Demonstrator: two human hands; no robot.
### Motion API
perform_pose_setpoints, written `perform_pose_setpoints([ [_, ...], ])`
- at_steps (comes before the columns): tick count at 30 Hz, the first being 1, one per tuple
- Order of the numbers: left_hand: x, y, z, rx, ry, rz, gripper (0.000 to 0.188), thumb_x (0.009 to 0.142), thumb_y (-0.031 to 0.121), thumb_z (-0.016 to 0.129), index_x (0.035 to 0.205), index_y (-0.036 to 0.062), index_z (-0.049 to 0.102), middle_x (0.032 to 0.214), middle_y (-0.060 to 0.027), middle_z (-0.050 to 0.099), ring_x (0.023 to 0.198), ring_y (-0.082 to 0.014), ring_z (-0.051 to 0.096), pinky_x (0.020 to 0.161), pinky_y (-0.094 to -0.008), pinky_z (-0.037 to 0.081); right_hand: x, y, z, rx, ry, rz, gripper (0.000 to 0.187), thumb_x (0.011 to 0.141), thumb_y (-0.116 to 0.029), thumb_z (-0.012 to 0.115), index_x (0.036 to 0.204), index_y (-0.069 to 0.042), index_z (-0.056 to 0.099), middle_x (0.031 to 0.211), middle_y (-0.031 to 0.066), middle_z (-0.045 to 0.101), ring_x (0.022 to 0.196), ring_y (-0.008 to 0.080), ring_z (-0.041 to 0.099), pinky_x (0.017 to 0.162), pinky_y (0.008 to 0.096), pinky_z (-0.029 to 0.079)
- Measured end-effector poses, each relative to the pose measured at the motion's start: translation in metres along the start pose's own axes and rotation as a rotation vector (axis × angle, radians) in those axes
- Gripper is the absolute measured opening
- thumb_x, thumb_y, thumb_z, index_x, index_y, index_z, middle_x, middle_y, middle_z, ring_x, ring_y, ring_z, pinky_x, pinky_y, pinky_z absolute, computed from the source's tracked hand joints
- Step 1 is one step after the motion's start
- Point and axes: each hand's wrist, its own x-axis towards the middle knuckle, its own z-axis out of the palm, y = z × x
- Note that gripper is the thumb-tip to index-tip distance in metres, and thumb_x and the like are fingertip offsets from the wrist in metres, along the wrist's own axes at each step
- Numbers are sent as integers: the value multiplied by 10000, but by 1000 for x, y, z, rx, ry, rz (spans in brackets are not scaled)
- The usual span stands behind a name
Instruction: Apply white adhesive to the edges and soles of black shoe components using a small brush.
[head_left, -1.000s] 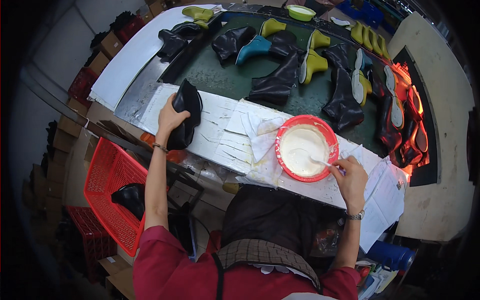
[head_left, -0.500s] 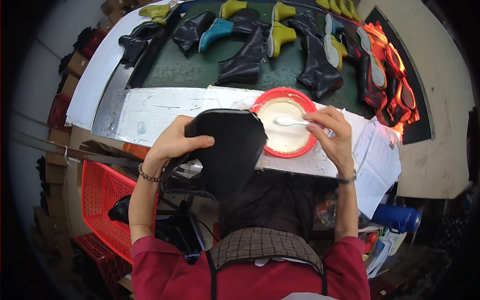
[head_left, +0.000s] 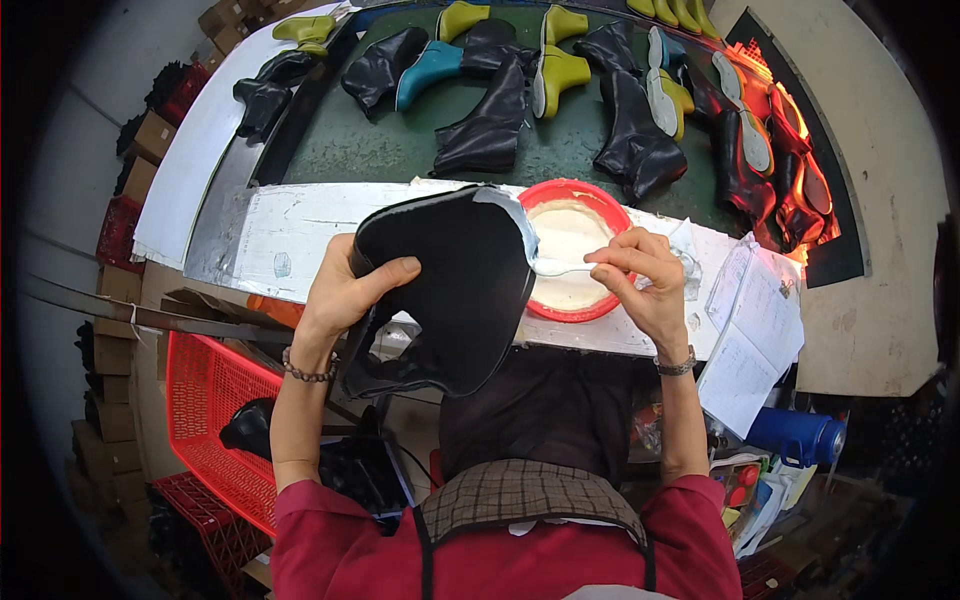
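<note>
My left hand (head_left: pixel 352 290) is closed on the left side of a black boot upper (head_left: pixel 440 280), its thumb lying on top. The piece is spread out, with a cut-out low on its left. A wet, pale strip runs along the upper right edge. Between the fingers of my right hand (head_left: pixel 645 285) is a slim white toothbrush (head_left: pixel 562 267), its head touching that edge just below the strip. Behind the brush, a red bowl (head_left: pixel 627 225) of cream-coloured paste sits on the white board (head_left: pixel 320 215); the upper overlaps its left side.
Black boot uppers (head_left: pixel 485 115) and yellow-green shoe forms (head_left: pixel 558 78) lie on the green surface (head_left: pixel 345 150). Some at the right glow orange-red. Written sheets (head_left: pixel 755 320) hang over the board's right end. A red basket (head_left: pixel 195 400) stands lower left, a blue flask (head_left: pixel 795 437) lower right.
The toothbrush has come left and slightly down from the bowl to the upper's edge. A pale strip now shows there. My left hand has turned the upper flatter into view.
</note>
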Motion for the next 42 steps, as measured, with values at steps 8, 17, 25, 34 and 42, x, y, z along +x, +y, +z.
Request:
perform_pose_setpoints([
  [8,6,1,1,-61,-378,-165,398,826,46,786,1197,-42,671,1074,-71,711,935,-115,646,850,-260,529,34,8,0,10,-107,-111,104,851,-134,776,948,-101,795,830,14,652,778,146,576,816,313,385],
  [17,-5,-6,8,207,67,28,167,930,59,688,1039,-66,713,821,5,695,748,-55,593,663,-239,484,37,-8,29,456,-141,464,531,845,44,678,1368,11,589,946,25,670,704,36,551,599,170,421],
  [25,3,-28,7,156,-8,104,560,901,3,664,1444,-18,530,1148,-114,699,1058,-133,618,964,-273,484,8,-39,103,680,-8,445,210,921,-38,708,1125,4,732,837,-41,689,635,-14,495,566,163,378],
  [34,52,-44,7,328,411,220,259,905,58,627,1138,-34,693,928,-158,728,843,-190,687,772,-319,523,2,-70,127,611,-107,419,370,827,-197,848,1128,-23,723,820,-46,669,610,10,494,534,201,390],
  [42,60,-55,-41,-250,476,110,457,856,-87,553,1303,-52,643,1150,-136,714,988,-164,674,885,-269,535,1,-80,195,433,-113,-29,331,834,-75,760,1154,-65,675,916,90,645,702,249,658,611,322,516],
])
